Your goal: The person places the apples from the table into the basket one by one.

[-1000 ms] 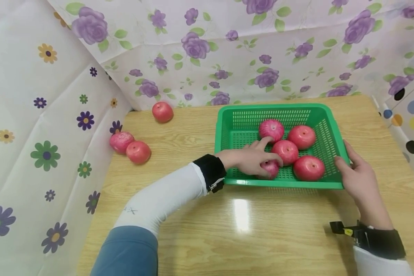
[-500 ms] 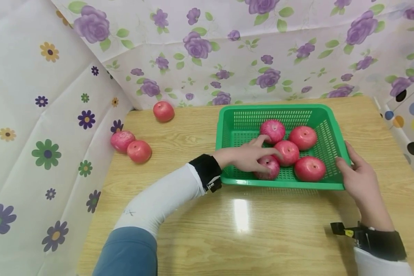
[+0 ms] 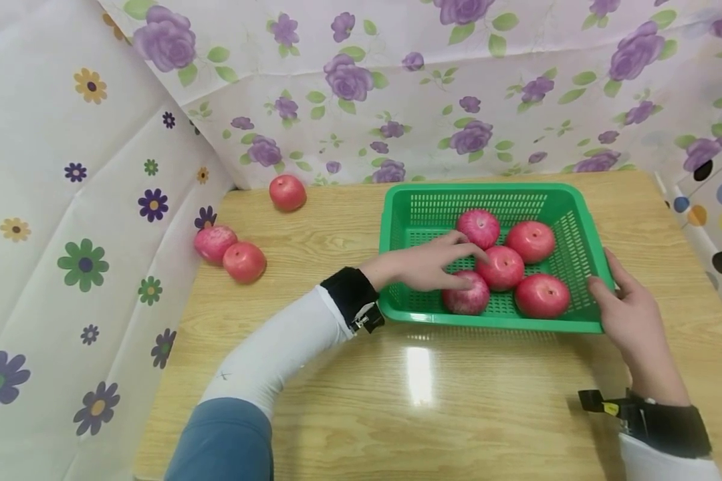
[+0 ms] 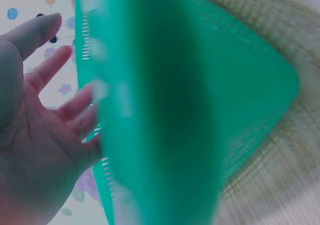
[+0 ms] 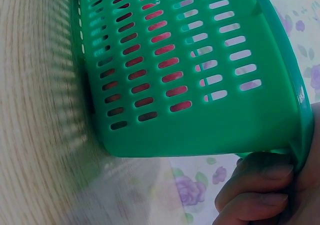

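Basket from above; wrist close-ups

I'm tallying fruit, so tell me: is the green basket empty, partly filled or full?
Partly filled: the head view shows five red fruits inside the green basket, with bare mesh floor beside them.

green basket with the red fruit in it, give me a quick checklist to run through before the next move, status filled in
1. Green basket upright, mouth facing up: ok.
2. Right grip on the basket's right-hand rim: ok, thumb inside, fingers outside.
3. Left grip empty: ok, fingers spread, nothing held.
4. Left grip clear of the front-left fruit: cannot tell; it reaches over that fruit in the head view, but contact is unclear.
5. All fruit in the basket: not ok; five show inside, while three loose fruits lie on the table to its left.
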Motion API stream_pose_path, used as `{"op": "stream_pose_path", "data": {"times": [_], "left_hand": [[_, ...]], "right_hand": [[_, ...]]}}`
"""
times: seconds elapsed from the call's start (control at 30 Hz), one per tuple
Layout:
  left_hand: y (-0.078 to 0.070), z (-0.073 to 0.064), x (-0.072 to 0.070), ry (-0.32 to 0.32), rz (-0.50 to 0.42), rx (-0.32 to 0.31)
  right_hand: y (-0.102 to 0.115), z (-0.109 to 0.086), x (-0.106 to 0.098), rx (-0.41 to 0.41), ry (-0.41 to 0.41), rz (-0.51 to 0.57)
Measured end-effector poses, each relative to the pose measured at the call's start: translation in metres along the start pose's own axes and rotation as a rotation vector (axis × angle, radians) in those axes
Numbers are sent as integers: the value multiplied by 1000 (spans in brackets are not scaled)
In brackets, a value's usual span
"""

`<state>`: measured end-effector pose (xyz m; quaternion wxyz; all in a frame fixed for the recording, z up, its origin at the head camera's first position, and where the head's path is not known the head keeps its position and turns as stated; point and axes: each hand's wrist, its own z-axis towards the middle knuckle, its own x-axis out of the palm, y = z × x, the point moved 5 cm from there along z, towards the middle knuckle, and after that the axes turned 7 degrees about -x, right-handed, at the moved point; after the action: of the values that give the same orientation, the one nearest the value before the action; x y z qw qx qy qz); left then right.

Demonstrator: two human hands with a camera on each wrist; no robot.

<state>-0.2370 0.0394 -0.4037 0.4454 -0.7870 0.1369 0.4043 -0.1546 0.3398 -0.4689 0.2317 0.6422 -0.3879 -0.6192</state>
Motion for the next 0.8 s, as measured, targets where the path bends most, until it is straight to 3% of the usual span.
{"op": "stream_pose_path", "data": {"times": [0.1,0.3,0.43,0.6,0.8], "left_hand": [[-2,-2,-4,1,-35,51],[2,-12,-10,-20,-72,59],[9,-24,-17,-82,-108,74],[17,-41,-26,-161,-220,97],[30,-59,-36,-225,-342,65]], "right_hand": [[1,0,0,-6,-2,-3],[1,0,0,-8,-3,3],[0,0,0,-3,7,17],[-1,0,1,-1,10,26],[-1,0,1,-9,5,23]]}}
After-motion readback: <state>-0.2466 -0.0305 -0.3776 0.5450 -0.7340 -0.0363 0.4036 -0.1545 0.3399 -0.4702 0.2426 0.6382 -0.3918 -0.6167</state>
